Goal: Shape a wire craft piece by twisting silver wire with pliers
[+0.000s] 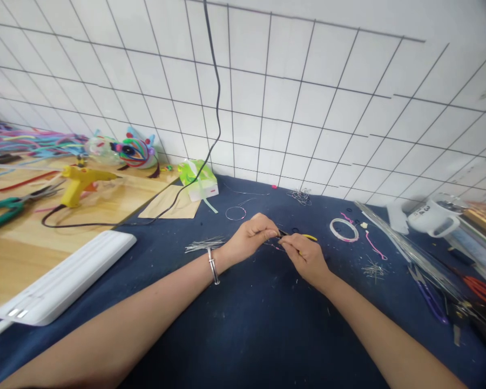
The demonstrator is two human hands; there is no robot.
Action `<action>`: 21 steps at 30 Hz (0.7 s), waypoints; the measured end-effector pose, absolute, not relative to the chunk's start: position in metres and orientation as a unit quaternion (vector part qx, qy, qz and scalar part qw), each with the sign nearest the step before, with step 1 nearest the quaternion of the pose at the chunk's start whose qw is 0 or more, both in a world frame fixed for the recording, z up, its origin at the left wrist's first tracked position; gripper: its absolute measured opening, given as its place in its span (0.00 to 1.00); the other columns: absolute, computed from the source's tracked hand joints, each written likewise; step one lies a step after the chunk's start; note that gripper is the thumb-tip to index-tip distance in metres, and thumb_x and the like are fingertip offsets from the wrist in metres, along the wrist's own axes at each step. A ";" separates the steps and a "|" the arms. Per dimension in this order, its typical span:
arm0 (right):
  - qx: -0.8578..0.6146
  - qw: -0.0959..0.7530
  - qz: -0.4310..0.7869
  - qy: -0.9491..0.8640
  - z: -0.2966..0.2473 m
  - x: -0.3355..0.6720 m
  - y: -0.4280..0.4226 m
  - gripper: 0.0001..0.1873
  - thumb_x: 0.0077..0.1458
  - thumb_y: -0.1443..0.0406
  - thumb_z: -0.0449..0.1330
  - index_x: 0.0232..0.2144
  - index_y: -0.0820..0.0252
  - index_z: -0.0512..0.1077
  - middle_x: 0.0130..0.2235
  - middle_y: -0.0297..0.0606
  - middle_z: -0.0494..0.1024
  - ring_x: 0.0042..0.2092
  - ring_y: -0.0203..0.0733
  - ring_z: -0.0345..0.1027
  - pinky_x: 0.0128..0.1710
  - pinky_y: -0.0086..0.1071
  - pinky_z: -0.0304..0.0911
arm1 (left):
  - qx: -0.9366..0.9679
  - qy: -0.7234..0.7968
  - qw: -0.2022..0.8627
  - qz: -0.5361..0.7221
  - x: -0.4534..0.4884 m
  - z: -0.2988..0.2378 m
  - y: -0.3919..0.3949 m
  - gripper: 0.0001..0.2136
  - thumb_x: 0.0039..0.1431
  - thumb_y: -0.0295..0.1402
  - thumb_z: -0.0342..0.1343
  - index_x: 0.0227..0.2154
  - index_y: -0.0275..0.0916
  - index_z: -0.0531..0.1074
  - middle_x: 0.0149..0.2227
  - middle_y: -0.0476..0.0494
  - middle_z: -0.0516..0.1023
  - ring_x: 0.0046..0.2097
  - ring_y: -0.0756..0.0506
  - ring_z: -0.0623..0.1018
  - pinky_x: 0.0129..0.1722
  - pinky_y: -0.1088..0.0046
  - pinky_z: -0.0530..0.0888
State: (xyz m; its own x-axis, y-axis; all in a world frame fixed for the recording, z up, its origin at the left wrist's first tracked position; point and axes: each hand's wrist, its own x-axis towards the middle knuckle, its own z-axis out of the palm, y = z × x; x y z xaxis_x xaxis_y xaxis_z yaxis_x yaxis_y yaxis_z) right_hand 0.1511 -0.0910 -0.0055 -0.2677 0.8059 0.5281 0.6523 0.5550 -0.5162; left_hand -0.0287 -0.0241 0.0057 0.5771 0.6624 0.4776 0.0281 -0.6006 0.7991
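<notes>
My left hand (pixel 256 236), with a silver bangle (pixel 213 267) on its wrist, is closed in a pinch over the dark blue cloth. Facing it, my right hand (pixel 306 258) pinches too, the fingertips of both nearly meeting. A thin wire with small pink bits (pixel 274 246) shows between and just below the fingertips; its ends are hidden by the fingers. Directly behind my right hand, a yellow-handled tool (pixel 310 237) shows in part, its dark tip near the fingertips; I cannot tell whether it is held. A bundle of short silver wires (pixel 204 245) lies beside my left wrist.
At left are a white power strip (pixel 68 278), a yellow glue gun (pixel 79 183) and green-handled pliers (pixel 8 205). A wire ring (pixel 235 213) and tissue pack (pixel 198 181) lie behind. On the right are a white roll (pixel 344 230), purple scissors (pixel 431 297) and a mug (pixel 433 219).
</notes>
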 end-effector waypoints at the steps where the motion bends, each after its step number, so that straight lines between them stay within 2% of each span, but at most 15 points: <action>1: -0.465 0.394 0.107 -0.786 -0.003 0.151 -0.092 0.11 0.58 0.64 0.47 0.37 0.55 0.70 0.32 0.35 0.72 0.35 0.35 0.65 0.38 0.30 0.60 | 0.790 0.215 0.403 0.409 -0.029 0.006 -0.025 0.10 0.58 0.34 0.48 0.30 0.36 0.72 0.32 0.45 0.71 0.38 0.49 0.69 0.42 0.71 0.65; 5: -0.471 0.397 0.138 -0.776 0.002 0.149 -0.094 0.12 0.58 0.63 0.47 0.35 0.56 0.70 0.31 0.34 0.71 0.33 0.34 0.65 0.36 0.29 0.60 | 0.762 0.220 0.448 0.412 -0.029 0.006 -0.025 0.11 0.58 0.35 0.47 0.29 0.35 0.71 0.31 0.45 0.70 0.36 0.50 0.69 0.41 0.72 0.65; 13: -0.503 0.411 0.114 -0.752 -0.005 0.146 -0.092 0.08 0.54 0.63 0.52 0.31 0.57 0.70 0.28 0.34 0.69 0.32 0.36 0.62 0.36 0.31 0.57 | 0.775 0.254 0.417 0.402 -0.025 0.004 -0.030 0.10 0.57 0.36 0.49 0.28 0.36 0.71 0.30 0.46 0.70 0.35 0.50 0.69 0.38 0.73 0.65; 21: -0.514 0.416 0.163 -0.732 -0.004 0.145 -0.094 0.09 0.54 0.64 0.51 0.30 0.57 0.70 0.28 0.33 0.69 0.32 0.35 0.61 0.36 0.30 0.57 | 0.745 0.245 0.471 0.405 -0.021 0.001 -0.034 0.10 0.56 0.36 0.50 0.28 0.35 0.71 0.31 0.46 0.69 0.35 0.50 0.69 0.37 0.74 0.66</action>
State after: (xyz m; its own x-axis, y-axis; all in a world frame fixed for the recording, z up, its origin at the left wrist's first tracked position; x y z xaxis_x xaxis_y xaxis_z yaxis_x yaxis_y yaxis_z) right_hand 0.1454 -0.0944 -0.0041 -0.1253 0.8882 0.4421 0.6170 0.4187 -0.6663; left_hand -0.0208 -0.0338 0.0010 0.5525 0.7455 0.3727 -0.0171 -0.4370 0.8993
